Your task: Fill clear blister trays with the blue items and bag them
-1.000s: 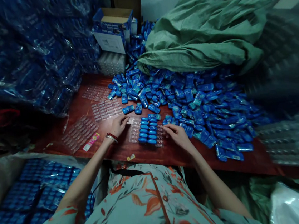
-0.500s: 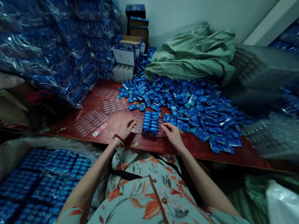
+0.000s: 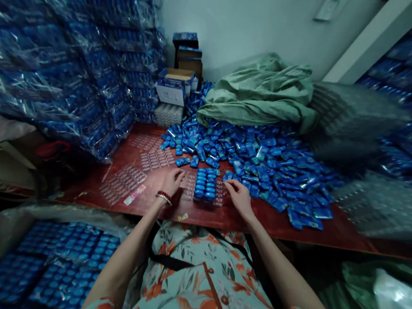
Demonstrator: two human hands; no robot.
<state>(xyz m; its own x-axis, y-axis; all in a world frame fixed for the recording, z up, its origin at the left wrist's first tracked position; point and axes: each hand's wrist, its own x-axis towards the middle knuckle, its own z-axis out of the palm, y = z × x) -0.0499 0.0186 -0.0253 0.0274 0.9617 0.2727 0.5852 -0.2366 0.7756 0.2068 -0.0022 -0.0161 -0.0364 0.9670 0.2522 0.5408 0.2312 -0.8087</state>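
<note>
A clear plastic tray [image 3: 189, 185] lies on the red-brown table [image 3: 235, 218] in front of me, partly filled with rows of small blue packets [image 3: 205, 184]. My left hand [image 3: 171, 182], with a red bead bracelet at the wrist, rests on the tray's left, empty part with fingers spread. At the tray's right edge my right hand [image 3: 237, 194] has its fingers curled and pinched together; whether they hold a packet is too small to tell. A large heap of loose blue packets [image 3: 262, 158] spreads right of the tray.
Empty clear trays [image 3: 122, 183] lie on the table's left. Wrapped stacks of filled blue trays [image 3: 52, 78] rise at the left and lie by my left side [image 3: 38, 287]. A green sack [image 3: 258, 94] and an open box [image 3: 175, 84] sit at the back.
The camera has tilted up, so the table sits lower and smaller in view and more wall shows. Both hands stay at the tray with little movement.
</note>
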